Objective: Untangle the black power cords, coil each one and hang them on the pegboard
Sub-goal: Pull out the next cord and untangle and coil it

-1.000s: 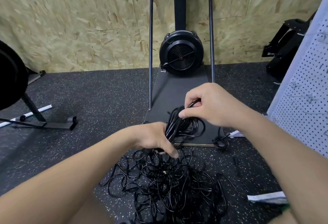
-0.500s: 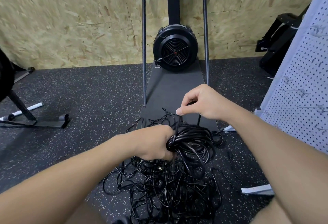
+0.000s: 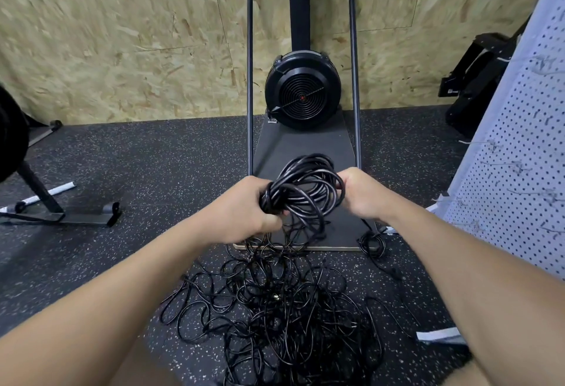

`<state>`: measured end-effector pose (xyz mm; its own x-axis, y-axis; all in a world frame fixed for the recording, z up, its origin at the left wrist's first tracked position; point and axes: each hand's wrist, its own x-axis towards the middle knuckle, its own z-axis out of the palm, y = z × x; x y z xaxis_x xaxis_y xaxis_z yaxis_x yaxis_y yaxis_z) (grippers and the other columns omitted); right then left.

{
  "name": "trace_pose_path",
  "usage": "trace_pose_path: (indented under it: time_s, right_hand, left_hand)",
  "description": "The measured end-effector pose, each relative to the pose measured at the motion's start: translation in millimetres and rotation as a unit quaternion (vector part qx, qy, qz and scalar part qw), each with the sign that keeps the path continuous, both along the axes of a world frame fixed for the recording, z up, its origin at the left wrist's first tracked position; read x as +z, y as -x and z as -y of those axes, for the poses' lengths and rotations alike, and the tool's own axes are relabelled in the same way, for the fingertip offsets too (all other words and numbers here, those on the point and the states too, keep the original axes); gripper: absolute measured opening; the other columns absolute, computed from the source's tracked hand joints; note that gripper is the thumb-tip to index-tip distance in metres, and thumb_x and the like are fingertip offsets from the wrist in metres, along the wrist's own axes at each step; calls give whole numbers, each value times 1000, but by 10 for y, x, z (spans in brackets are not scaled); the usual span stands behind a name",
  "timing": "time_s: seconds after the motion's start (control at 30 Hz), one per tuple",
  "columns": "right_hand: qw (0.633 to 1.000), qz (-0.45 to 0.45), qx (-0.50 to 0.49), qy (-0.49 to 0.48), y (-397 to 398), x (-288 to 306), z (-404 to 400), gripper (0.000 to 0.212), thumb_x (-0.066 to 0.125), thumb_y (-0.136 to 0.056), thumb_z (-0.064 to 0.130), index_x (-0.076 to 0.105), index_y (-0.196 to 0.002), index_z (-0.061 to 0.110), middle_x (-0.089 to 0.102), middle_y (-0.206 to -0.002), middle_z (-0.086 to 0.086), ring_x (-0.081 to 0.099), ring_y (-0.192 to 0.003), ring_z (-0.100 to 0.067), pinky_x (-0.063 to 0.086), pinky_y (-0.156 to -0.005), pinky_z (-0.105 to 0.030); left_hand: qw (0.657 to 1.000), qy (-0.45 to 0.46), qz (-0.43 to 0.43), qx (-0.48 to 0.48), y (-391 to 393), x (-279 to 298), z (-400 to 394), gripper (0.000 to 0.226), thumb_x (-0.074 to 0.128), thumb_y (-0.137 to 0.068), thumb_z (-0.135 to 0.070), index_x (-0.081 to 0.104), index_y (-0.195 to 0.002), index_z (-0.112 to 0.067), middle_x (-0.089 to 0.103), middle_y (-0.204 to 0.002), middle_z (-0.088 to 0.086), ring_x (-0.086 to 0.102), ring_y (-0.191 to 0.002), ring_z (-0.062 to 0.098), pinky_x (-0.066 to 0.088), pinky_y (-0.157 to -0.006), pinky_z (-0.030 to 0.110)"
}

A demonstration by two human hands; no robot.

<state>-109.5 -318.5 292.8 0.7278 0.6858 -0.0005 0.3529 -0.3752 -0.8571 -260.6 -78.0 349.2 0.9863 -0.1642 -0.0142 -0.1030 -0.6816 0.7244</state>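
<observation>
A coil of black power cord (image 3: 305, 184) is held up between both hands above the floor. My left hand (image 3: 244, 208) grips the coil's left side where the loops bunch together. My right hand (image 3: 362, 194) grips its right side. Strands trail down from the coil into a large tangled pile of black cords (image 3: 287, 312) on the speckled floor. A small separate coil (image 3: 373, 242) lies on the floor to the right. The white pegboard (image 3: 519, 153) stands at the right edge, with thin hooks on it.
A black fan machine (image 3: 302, 92) on a dark platform with a metal frame stands straight ahead against the chipboard wall. A black stand's base (image 3: 61, 217) lies on the left. More black equipment (image 3: 477, 73) sits far right. White strips (image 3: 440, 335) lie near the pegboard's foot.
The coil has been lifted off the pile. My right hand has shifted from pinching a strand above the coil to gripping the coil's right side.
</observation>
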Motion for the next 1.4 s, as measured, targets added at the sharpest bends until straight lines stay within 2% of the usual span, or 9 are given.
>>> trace_pose_path:
  time_s: [0.17, 0.37, 0.5, 0.67, 0.8, 0.9, 1.07, 1.27, 1.4]
  right_hand:
    - [996, 49, 37, 69, 95, -12, 55, 29, 63, -109, 50, 83, -91, 40, 59, -69, 6, 43, -57, -15, 38, -59, -32]
    - [960, 179, 113, 181, 562, 29, -193, 37, 55, -113, 44, 67, -86, 20, 61, -71, 3, 50, -61, -16, 46, -65, -36]
    - [905, 318, 151, 240, 901, 248, -275, 39, 48, -115, 39, 43, -79, 25, 47, -72, 9, 45, -67, -17, 40, -68, -44]
    - [871, 406, 170, 216, 1031, 442, -253, 35, 49, -112, 41, 43, -79, 31, 46, -74, 11, 57, -79, -29, 39, -69, -42]
    - [902, 374, 132, 169, 907, 562, -148, 25, 58, -110, 42, 68, -89, 32, 59, -77, 16, 47, -77, -12, 46, -74, -39]
    - [933, 319, 112, 126, 725, 524, -56, 20, 65, -106, 47, 78, -99, 34, 72, -90, 22, 60, -86, -5, 53, -83, -39]
    - [977, 187, 86, 46, 496, 436, 81, 16, 81, -97, 42, 83, -87, 29, 78, -87, 11, 71, -83, -14, 58, -84, -45]
    - [994, 74, 82, -27, 387, 416, 143, 25, 96, -82, 38, 82, -81, 17, 77, -81, -14, 66, -73, -37, 54, -72, -53]
    - [996, 41, 67, -45, 299, 378, 178, 9, 89, -92, 23, 86, -88, 16, 81, -86, -10, 70, -76, -22, 57, -75, -40]
  left_hand:
    - [988, 89, -3, 123, -99, -46, -121, 13, 71, -87, 3, 64, -97, 7, 57, -67, 3, 49, -57, 19, 40, -48, 29]
    - [962, 128, -16, 242, -290, -322, -288, 20, 71, -87, 1, 65, -88, -18, 63, -64, 2, 53, -50, 22, 42, -48, 33]
    - [965, -47, 22, 259, -377, -492, -269, 20, 73, -83, -18, 62, -99, -25, 74, -85, 2, 64, -65, 22, 48, -57, 31]
    - [932, -283, 40, 225, -402, -762, -78, 13, 60, -91, -25, 50, -100, -21, 71, -98, 9, 65, -83, 40, 55, -72, 43]
    - [905, -400, 55, 137, -357, -831, 64, 22, 66, -91, -34, 54, -103, -19, 72, -100, 11, 71, -88, 42, 51, -69, 40]
    - [906, -414, 60, 63, -268, -777, 182, 29, 66, -87, -48, 61, -103, -24, 73, -95, 5, 73, -86, 39, 57, -70, 41]
    - [921, -364, 117, -77, -60, -654, 248, 36, 64, -80, -61, 59, -97, -30, 71, -96, -5, 70, -88, 29, 58, -76, 40]
    - [930, -243, 219, -165, 91, -532, 276, 26, 68, -88, -44, 68, -105, -24, 67, -89, -7, 67, -82, 23, 57, -75, 39]
    - [941, -182, 256, -123, 97, -417, 223, 17, 75, -87, -30, 59, -88, -25, 61, -78, -10, 61, -69, 17, 54, -66, 36]
